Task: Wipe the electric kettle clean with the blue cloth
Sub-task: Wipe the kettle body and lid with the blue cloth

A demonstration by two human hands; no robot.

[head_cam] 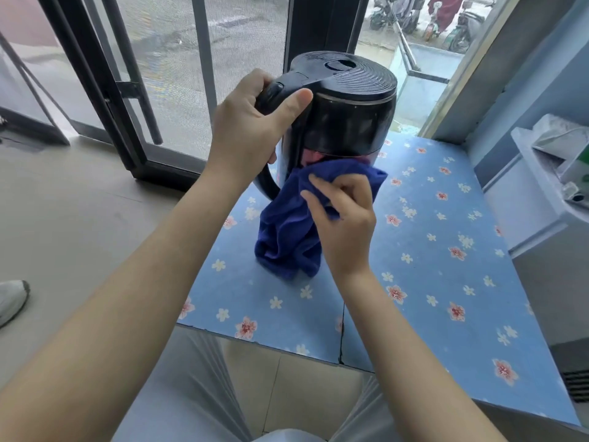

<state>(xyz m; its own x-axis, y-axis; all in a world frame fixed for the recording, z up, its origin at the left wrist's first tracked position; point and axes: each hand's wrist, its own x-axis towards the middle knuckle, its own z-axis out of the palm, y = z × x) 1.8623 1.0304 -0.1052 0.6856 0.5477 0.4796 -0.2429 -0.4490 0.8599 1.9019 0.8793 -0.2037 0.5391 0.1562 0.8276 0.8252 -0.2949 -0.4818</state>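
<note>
I see one black electric kettle (345, 113) held above the desk (446, 282), lid shut, its body over the desk's far half. My left hand (251, 129) has its grip wrapped around the kettle's handle, thumb along the top. My right hand (345, 218) has its grip bunched on the one blue cloth (287, 231), pressing it against the kettle's lower side; the cloth's tail hangs down toward the desk. The flowered desk lies open right and near. I read no writing.
</note>
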